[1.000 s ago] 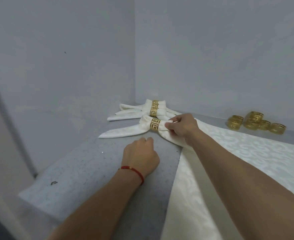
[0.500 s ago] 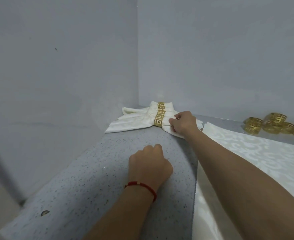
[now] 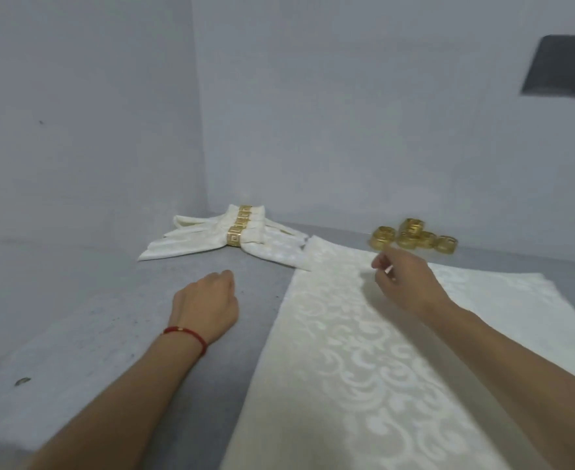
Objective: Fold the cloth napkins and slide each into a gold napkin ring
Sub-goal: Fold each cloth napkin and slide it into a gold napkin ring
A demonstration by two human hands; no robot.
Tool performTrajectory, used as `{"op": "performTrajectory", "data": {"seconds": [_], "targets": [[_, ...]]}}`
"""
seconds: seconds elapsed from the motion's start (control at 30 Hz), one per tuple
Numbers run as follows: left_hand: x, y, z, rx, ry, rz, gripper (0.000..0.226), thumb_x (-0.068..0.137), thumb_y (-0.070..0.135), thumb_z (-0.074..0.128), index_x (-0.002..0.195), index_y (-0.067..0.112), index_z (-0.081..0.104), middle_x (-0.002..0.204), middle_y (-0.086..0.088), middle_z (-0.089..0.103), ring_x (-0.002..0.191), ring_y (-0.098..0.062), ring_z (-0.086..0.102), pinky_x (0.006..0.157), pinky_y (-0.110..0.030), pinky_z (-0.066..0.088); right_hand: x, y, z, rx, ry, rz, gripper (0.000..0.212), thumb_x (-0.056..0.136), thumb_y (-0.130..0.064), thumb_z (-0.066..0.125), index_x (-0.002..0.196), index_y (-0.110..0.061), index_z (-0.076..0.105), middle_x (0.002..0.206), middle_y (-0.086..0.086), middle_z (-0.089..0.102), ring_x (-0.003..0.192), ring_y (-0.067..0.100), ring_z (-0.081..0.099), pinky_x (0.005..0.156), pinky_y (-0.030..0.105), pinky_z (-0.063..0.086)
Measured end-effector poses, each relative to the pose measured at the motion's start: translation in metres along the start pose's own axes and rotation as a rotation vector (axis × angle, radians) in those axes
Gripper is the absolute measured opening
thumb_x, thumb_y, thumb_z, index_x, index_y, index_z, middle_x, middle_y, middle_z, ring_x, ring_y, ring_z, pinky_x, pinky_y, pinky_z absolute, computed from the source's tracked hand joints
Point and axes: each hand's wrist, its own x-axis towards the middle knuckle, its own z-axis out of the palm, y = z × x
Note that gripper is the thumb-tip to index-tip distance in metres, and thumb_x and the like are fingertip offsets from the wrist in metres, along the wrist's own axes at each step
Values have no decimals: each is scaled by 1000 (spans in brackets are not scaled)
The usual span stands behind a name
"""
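Left hand point(image 3: 208, 303) rests as a loose fist on the counter point(image 3: 109, 327), holding nothing. Ringed napkins point(image 3: 225, 239) lie in the corner. Right hand point(image 3: 403, 283) hovers with curled fingers, empty, over a flat cloth point(image 3: 364, 368), near loose rings point(image 3: 411, 237).

A stack of ringed napkins point(image 3: 231, 237) lies in the far corner of the table point(image 3: 116, 334). To its right, against the back wall, sits a cluster of loose rings point(image 3: 411, 237). A flat napkin point(image 3: 357, 361) spreads in front of them, its far corner touching the stack.
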Motion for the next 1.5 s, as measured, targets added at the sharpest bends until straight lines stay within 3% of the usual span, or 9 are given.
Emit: {"op": "performTrajectory", "data": {"seconds": [0.2,0.3,0.5,0.67,0.77,0.97,1.2,1.33,1.5], "targets": [[-32,47,-25,109,-5,-15,14,89,22,44,98,19,55,100,-4,58,90,-25,57,73,-35,44,-90,96,-83,-265,-16,195,29,98,-30,52,122,-17,64,123,4,67,112,28,62,94,40,49],[-66,100,-40,153,165,215,15,90,27,47,94,23,60,97,-1,61,92,-26,57,73,-36,39,-109,121,-103,-375,-62,337,31,103,-34,44,124,-17,60,126,9,65,117,32,60,94,41,47],[-131,180,-27,218,-29,230,23,100,35,40,104,20,58,105,0,60,104,-25,54,88,-39,37,-127,137,-116,-626,-280,403,18,93,-19,49,101,-32,58,108,-3,66,98,20,60,97,35,43],[-143,192,-23,255,-18,203,8,96,20,54,100,26,52,100,4,59,97,-22,56,77,-35,27,-131,126,-123,-779,-182,297,11,93,-21,48,88,-29,54,86,-6,56,97,19,66,85,32,39],[-144,195,-27,234,1,214,9,94,17,51,97,25,48,101,4,59,97,-22,55,77,-34,27,-130,123,-123,-818,-140,286,14,91,-18,50,79,-25,51,72,-7,48,79,23,58,78,32,34],[-145,200,-33,251,2,258,18,86,10,49,103,17,52,101,1,52,103,-24,48,78,-35,30,-129,136,-124,-759,-112,346,12,86,-13,57,85,-22,65,72,-5,48,74,28,55,70,33,32],[-140,200,-34,244,48,287,9,89,15,52,93,20,46,94,2,47,98,-23,48,73,-33,26,-129,140,-120,-766,18,288,23,81,-21,64,61,-16,54,53,-3,46,53,29,48,62,31,37],[-139,200,-37,273,52,311,12,90,16,52,101,17,51,101,0,49,99,-24,48,72,-33,27,-127,145,-127,-646,74,318,14,81,-20,60,69,-15,65,63,1,58,65,31,58,65,30,48],[-134,212,-36,316,22,419,18,87,12,53,105,16,52,109,-4,50,104,-26,46,76,-34,27,-134,152,-153,-885,-95,367,10,87,-9,61,93,-15,65,76,-1,50,79,28,61,72,29,42]]}}
